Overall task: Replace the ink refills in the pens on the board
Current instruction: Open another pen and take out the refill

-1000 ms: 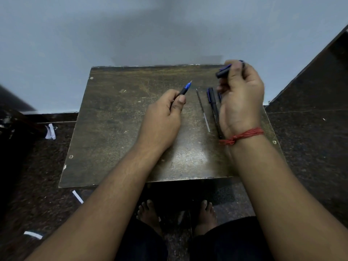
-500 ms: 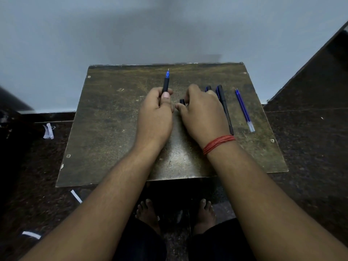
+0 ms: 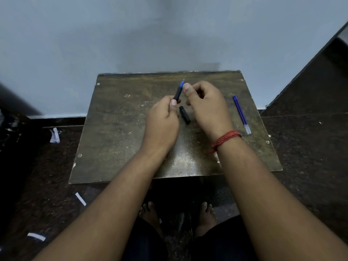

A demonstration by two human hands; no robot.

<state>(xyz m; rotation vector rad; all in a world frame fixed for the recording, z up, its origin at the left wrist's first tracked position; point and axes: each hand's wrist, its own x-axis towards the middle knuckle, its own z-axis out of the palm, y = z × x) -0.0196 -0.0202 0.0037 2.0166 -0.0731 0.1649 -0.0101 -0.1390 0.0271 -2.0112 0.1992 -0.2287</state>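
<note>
My left hand (image 3: 162, 121) grips a black pen (image 3: 178, 92) by its lower barrel, with the blue tip pointing up and away. My right hand (image 3: 206, 106) is curled just right of that tip, and its thumb is right beside the blue part. Whether it pinches the tip is hidden. A short black pen piece (image 3: 185, 115) lies loose on the brown board (image 3: 116, 132) between my hands. Two blue ink refills (image 3: 241, 114) lie side by side at the board's right edge. Other pens are hidden under my right hand.
The board rests on a dark speckled floor against a pale wall (image 3: 150, 34). White paper scraps (image 3: 55, 136) lie on the floor at the left, and more scraps (image 3: 80, 199) lie near the board's front corner. My bare feet (image 3: 150, 213) are below the board's near edge.
My right hand lifted off the board and moved up to the pen tip, uncovering the short black piece. My left hand tilted the pen slightly to the right.
</note>
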